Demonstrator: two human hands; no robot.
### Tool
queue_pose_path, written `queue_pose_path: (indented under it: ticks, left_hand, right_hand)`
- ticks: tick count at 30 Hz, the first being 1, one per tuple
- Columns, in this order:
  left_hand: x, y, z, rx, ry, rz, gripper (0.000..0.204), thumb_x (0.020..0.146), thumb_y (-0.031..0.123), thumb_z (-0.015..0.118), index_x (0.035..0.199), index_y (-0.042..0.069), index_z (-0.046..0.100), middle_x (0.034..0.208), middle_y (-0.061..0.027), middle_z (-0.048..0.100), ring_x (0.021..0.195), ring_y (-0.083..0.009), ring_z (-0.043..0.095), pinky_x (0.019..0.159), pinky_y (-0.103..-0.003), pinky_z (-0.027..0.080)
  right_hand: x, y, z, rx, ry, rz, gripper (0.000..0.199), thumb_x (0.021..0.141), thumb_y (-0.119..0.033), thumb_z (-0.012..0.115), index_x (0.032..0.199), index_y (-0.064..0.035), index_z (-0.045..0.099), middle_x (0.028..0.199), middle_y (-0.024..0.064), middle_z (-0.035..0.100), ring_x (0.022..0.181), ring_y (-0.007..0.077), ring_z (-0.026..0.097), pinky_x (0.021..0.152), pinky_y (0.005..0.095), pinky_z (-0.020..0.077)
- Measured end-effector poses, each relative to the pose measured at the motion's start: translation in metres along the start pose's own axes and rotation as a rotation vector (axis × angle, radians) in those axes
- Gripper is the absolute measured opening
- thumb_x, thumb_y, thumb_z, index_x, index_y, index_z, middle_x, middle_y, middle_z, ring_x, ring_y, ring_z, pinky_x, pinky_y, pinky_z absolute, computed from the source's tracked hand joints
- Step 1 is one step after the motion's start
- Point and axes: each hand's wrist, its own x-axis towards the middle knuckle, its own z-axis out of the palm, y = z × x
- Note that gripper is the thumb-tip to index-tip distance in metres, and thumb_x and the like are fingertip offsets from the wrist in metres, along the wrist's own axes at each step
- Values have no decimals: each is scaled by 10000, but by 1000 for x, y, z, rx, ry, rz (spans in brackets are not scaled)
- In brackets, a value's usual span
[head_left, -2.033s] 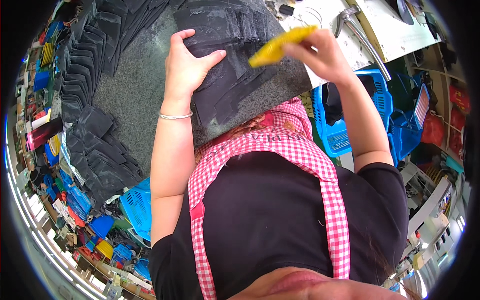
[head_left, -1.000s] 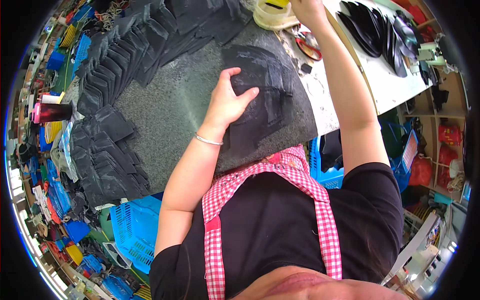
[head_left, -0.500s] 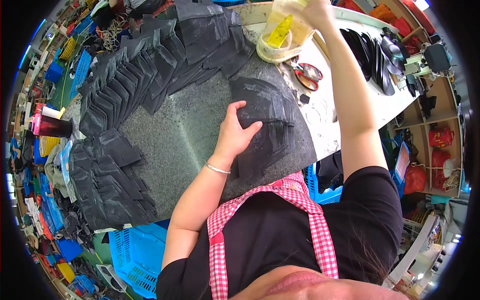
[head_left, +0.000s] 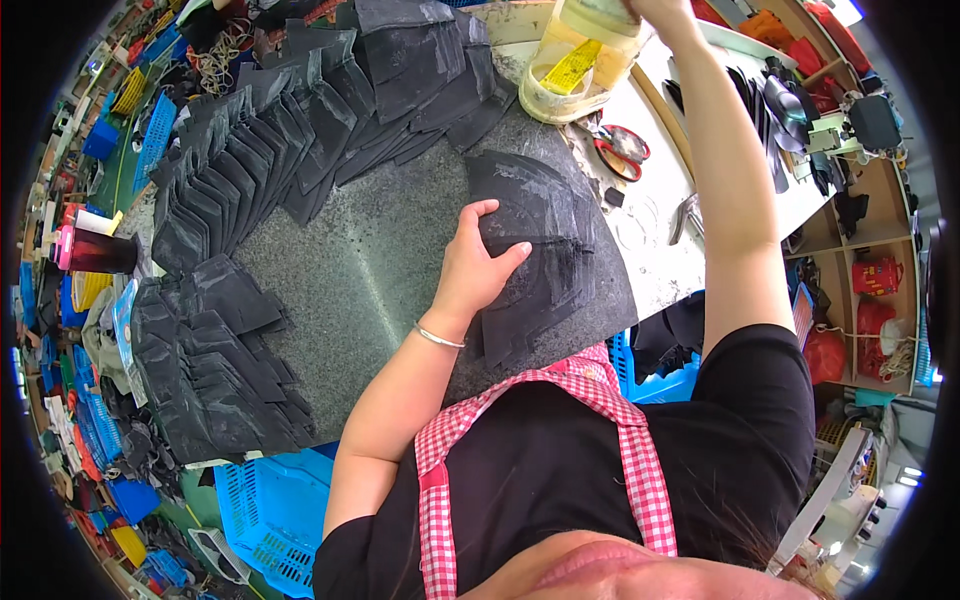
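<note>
We spread our left hand [head_left: 472, 268] wide on black pieces [head_left: 545, 275] at the right of the worktop [head_left: 345, 290], probably steadying them, but cannot tell what our right hand [head_left: 664, 10] holds by the far tub [head_left: 548, 105].

The left hand [head_left: 475, 262], thumb and forefinger spread, rests on stacked black panels [head_left: 545, 265] atop the speckled slab [head_left: 350, 235]. Beyond the slab's far right corner, the partly cropped right hand [head_left: 662, 10] is at a translucent tub [head_left: 550, 104] containing a flat yellow tool [head_left: 572, 68]; red-handled scissors [head_left: 611, 158] lie right of the slab.
</note>
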Motion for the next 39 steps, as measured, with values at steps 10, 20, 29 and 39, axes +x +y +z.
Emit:
queue_pose_path:
  ticks: [10, 20, 29, 39]
  left_hand:
    - [1, 7, 6, 2, -11, -20, 720, 815, 205, 886, 1401, 24, 508, 1308, -181, 634, 1227, -262, 614, 1049, -378, 502]
    - [13, -30, 11, -165, 113, 9, 676, 726, 258, 891, 1294, 15, 616, 1286, -198, 595, 1206, -327, 588, 1049, -390, 476]
    - [-89, -66, -179, -457, 363, 269, 640, 758, 161, 868, 1333, 55, 606, 1335, -118, 578, 1253, -247, 544, 1081, -356, 438]
    - [-194, -161, -593, -898, 1006, 277, 306, 964, 119, 715, 1258, 38, 688, 1212, -109, 738, 1056, -245, 730, 930, -379, 591]
  right_hand:
    - [-26, 73, 59, -157, -210, 57, 625, 835, -474, 826, 1148, 50, 692, 992, 188, 753, 917, 287, 743, 838, 396, 582]
    - [-57, 122, 111, -113, -229, -143, 595, 905, -445, 779, 1299, -14, 666, 1145, 170, 751, 1037, 260, 723, 907, 421, 564]
    - [-115, 111, 128, 38, -14, 18, 678, 837, -268, 903, 1319, 81, 578, 1197, 173, 697, 1013, 234, 686, 872, 341, 574]
    - [-183, 128, 66, 549, -171, 256, 310, 972, -217, 765, 1179, 2, 690, 980, -7, 657, 828, 58, 575, 669, 241, 449]
